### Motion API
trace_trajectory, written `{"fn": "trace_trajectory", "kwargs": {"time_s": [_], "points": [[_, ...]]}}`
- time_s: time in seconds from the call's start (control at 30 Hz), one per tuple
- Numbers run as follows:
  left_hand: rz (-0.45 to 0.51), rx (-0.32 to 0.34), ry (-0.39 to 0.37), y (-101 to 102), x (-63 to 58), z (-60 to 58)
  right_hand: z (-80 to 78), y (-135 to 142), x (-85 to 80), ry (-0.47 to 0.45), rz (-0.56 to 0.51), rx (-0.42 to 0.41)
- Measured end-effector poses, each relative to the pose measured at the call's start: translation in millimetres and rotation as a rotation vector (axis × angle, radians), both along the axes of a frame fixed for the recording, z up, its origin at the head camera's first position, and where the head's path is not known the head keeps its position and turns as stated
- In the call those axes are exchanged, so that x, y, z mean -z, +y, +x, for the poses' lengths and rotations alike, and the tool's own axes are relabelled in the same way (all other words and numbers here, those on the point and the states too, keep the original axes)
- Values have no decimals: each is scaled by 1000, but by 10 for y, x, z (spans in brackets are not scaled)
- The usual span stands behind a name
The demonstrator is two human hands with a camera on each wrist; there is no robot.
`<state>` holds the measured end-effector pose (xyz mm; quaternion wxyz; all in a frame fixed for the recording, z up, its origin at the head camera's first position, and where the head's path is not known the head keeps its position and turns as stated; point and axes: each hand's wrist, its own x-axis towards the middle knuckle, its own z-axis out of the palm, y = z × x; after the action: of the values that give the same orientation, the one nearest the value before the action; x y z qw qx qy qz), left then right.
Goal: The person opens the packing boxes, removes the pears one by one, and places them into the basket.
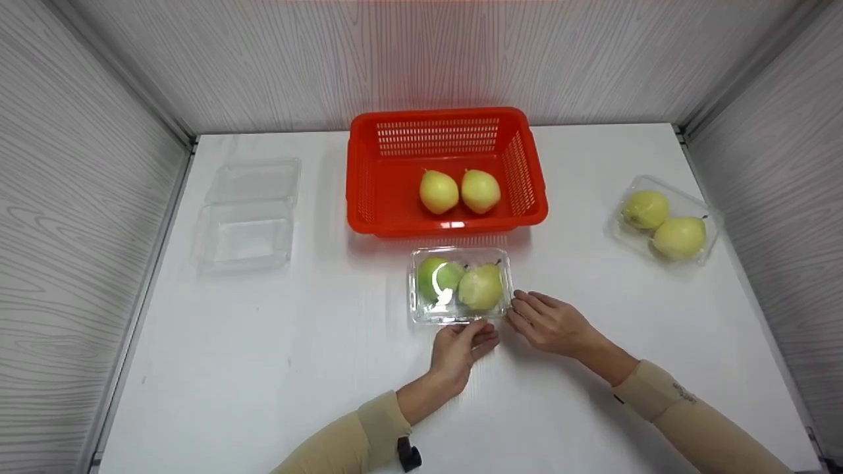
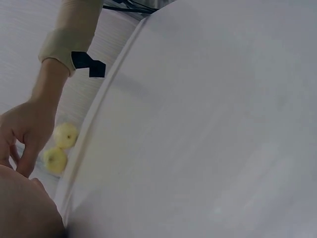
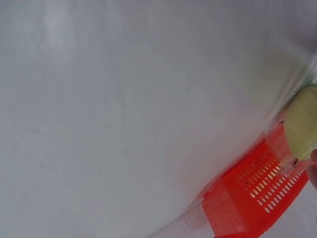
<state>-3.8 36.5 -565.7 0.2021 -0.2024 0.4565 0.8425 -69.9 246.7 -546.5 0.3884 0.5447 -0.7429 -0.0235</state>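
A clear plastic clamshell box sits closed in front of the red basket. Inside lie a greener round fruit and a yellow-green pear, side by side under the shiny lid. My left hand pinches the box's front edge, thumb at the rim with the fingers curled below it. At the box's front right corner, my right hand grips the side edge between thumb and fingertips. The right wrist view catches only the right fingertips by the box wall, while the left wrist view shows the right hand bent in a pinch.
Behind the box stands a red plastic basket holding two pears. An open, unfilled clamshell box lies at the left. Toward the right edge, another clear box contains two pears. Pale walls enclose the white table.
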Motion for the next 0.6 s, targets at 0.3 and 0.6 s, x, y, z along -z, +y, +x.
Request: {"fn": "trace_trajectory", "kwargs": {"time_s": [0.3,0.6], "points": [[15,-8,-6,17,-1,17,-4,-1,26,25,53,14],[14,1,2,14,-9,9,-39,-11,61,49,40,-3]]}}
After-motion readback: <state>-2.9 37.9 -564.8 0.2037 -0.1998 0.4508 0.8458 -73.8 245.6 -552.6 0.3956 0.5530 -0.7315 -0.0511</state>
